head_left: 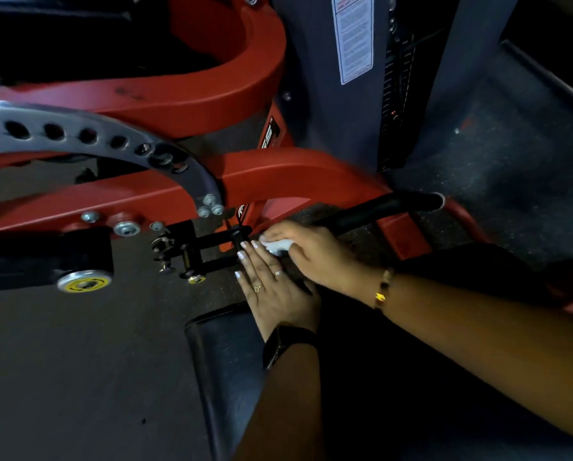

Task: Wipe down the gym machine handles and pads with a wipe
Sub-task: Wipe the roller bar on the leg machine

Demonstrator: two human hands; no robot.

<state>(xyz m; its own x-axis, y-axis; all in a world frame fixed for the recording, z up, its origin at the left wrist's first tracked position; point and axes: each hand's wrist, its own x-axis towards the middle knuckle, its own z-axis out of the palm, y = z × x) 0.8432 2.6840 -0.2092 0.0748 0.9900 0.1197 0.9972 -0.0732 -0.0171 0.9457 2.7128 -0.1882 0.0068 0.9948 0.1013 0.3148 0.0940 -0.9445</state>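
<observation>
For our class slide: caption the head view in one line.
The right hand holds a wipe on the handle; left hand lies flat beside.

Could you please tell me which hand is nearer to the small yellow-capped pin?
Left. The left hand lies flat just right of the pin; the right hand, gripping the wipe, sits farther right.

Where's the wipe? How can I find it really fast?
Find the gym machine's big red frame, then follow the black handle below it down to its lower end. The wipe is the small white wad tucked under the right hand, the one wearing a bracelet. Nothing else there is white and crumpled.
</observation>
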